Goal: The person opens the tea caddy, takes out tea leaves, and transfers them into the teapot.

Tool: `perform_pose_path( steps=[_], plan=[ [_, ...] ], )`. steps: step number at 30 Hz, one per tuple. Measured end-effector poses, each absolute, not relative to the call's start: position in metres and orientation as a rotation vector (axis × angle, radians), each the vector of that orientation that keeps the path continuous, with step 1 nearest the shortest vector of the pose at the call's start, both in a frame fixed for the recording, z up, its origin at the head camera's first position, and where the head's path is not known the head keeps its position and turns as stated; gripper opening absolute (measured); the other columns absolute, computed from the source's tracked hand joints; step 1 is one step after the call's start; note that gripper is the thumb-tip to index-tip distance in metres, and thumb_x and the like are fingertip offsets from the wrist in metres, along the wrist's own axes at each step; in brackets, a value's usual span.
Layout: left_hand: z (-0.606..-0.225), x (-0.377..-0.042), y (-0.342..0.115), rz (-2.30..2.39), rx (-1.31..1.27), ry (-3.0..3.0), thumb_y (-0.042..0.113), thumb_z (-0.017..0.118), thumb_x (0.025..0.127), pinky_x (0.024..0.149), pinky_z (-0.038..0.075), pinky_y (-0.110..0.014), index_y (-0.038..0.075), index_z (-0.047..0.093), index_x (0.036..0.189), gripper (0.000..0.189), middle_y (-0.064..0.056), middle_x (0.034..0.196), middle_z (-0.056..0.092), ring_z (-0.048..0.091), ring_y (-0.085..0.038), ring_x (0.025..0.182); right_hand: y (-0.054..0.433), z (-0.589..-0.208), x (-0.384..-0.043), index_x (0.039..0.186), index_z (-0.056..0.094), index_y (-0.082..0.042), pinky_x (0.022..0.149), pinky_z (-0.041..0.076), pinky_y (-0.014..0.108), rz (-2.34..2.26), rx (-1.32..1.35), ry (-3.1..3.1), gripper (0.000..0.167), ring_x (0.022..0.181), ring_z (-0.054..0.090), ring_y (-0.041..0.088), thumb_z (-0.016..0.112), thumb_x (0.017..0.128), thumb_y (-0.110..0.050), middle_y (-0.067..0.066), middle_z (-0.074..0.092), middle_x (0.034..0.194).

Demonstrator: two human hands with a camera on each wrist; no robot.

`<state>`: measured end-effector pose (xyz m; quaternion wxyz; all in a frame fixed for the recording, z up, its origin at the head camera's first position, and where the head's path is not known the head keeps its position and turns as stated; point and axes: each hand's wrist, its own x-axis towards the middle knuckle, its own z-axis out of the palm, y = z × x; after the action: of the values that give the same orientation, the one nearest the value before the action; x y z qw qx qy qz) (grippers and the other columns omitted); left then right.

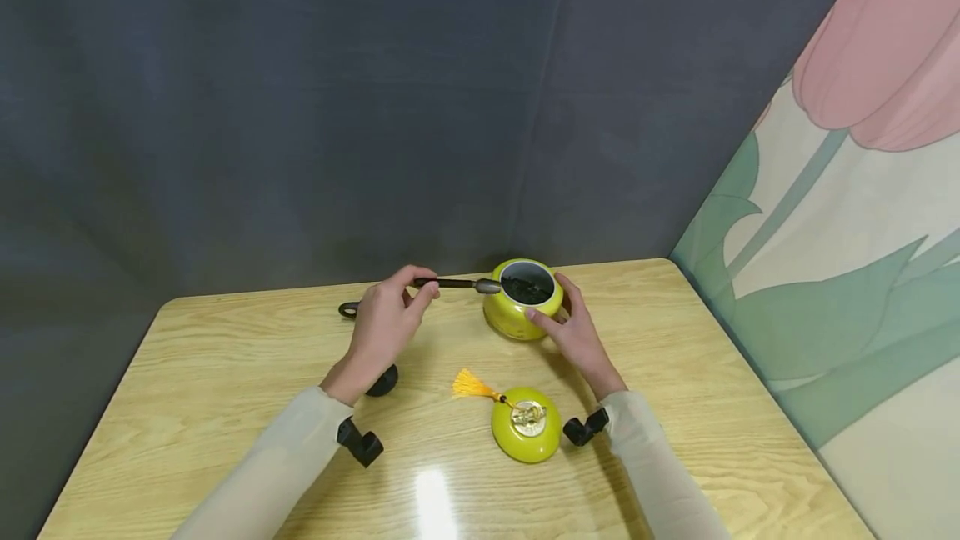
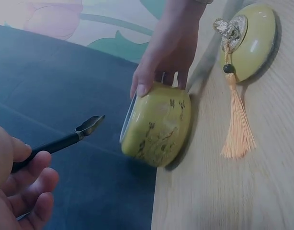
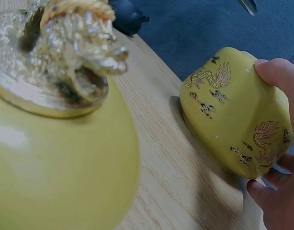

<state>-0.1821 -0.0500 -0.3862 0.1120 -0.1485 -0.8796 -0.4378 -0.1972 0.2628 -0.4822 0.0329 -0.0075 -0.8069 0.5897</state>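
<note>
My left hand (image 1: 384, 315) pinches the dark handle of a small tea scoop (image 1: 454, 282) between thumb and fingers. In the head view its metal head overlaps the left rim of a yellow lidded-type jar (image 1: 513, 325). In the left wrist view the scoop's head (image 2: 90, 125) stands apart from the jar (image 2: 159, 127). Dark loose leaves, like tea (image 1: 527, 291), lie inside the jar. My right hand (image 1: 573, 330) grips the jar's right side, thumb near the rim. Dragon patterns decorate the jar's wall (image 3: 233, 110).
Nearer me lies the yellow lid (image 1: 517, 444), with a gold figure knob and an orange tassel (image 1: 471, 386). A dark pot (image 3: 127, 18) with a short spout stands on the left, mostly hidden behind my left hand in the head view. A dark curtain (image 1: 420, 148) borders the table's far edge.
</note>
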Motion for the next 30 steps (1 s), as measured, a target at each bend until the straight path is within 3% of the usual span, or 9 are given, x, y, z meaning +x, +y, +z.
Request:
perform_pose_path(
  steps=[5, 15, 22, 30],
  plan=[
    [-0.385, -0.189, -0.036, -1.245, -0.475, -2.584, 0.032, 0.065, 0.108, 0.044, 0.035, -0.027, 0.019, 0.075, 0.123, 0.022, 0.003, 0.095, 0.08, 0.048, -0.014, 0.05, 0.261, -0.481, -0.196, 0.171, 0.016, -0.015, 0.132, 0.03, 0.055, 1.813, -0.018, -2.494, 0.095, 0.165, 0.025, 0.037, 0.077, 0.1, -0.026, 0.018, 0.026, 0.176],
    [-0.386, -0.206, -0.003, -0.883, -0.699, -2.539, 0.027, 0.065, 0.108, 0.054, 0.045, -0.028, 0.012, 0.075, 0.122, 0.023, -0.004, 0.112, 0.08, 0.057, -0.012, 0.058, 0.263, -0.48, -0.194, 0.171, 0.018, -0.015, 0.132, 0.031, 0.055, 1.797, -0.035, -2.495, 0.094, 0.164, 0.027, 0.036, 0.078, 0.099, -0.026, 0.016, 0.026, 0.176],
    [-0.393, -0.215, 0.013, -0.319, -0.904, -2.416, 0.021, 0.068, 0.107, 0.06, 0.059, -0.032, 0.011, 0.073, 0.117, 0.016, -0.003, 0.103, 0.078, 0.073, -0.016, 0.071, 0.262, -0.481, -0.191, 0.171, 0.018, -0.014, 0.131, 0.032, 0.055, 1.8, -0.039, -2.489, 0.094, 0.164, 0.028, 0.037, 0.077, 0.099, -0.026, 0.017, 0.027, 0.175],
    [-0.394, -0.218, 0.031, 0.102, -0.984, -2.311, 0.013, 0.071, 0.104, 0.056, 0.054, -0.029, 0.014, 0.077, 0.115, 0.013, -0.003, 0.1, 0.078, 0.07, -0.015, 0.066, 0.261, -0.481, -0.189, 0.171, 0.018, -0.014, 0.131, 0.032, 0.056, 1.794, -0.029, -2.479, 0.094, 0.164, 0.028, 0.037, 0.077, 0.1, -0.025, 0.015, 0.025, 0.176]
  ],
)
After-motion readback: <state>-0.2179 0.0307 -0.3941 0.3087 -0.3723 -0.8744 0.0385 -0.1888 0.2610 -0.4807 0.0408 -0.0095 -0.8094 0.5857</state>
